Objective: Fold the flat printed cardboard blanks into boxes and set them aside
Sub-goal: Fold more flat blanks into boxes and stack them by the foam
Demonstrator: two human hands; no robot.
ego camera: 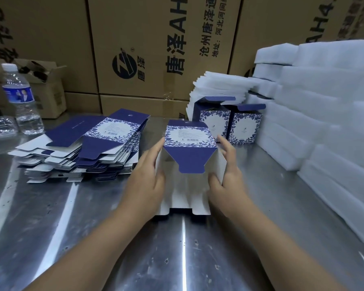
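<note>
A partly opened blue-and-white printed blank (188, 156) stands on the metal table (93, 227) in the middle, its white inside facing me and a navy tab flap hanging forward. My left hand (149, 175) grips its left wall, thumb on the inside. My right hand (225, 173) grips the right wall, thumb inside and fingers outside. A fanned stack of flat blanks (86, 148) lies to the left. Two folded boxes (229, 124) with raised lids stand behind, to the right.
A water bottle (21, 99) stands at the far left beside a clear plastic tray (0, 127). White foam sheets (324, 122) are piled along the right side and behind the boxes. Large brown cartons (156, 49) wall off the back.
</note>
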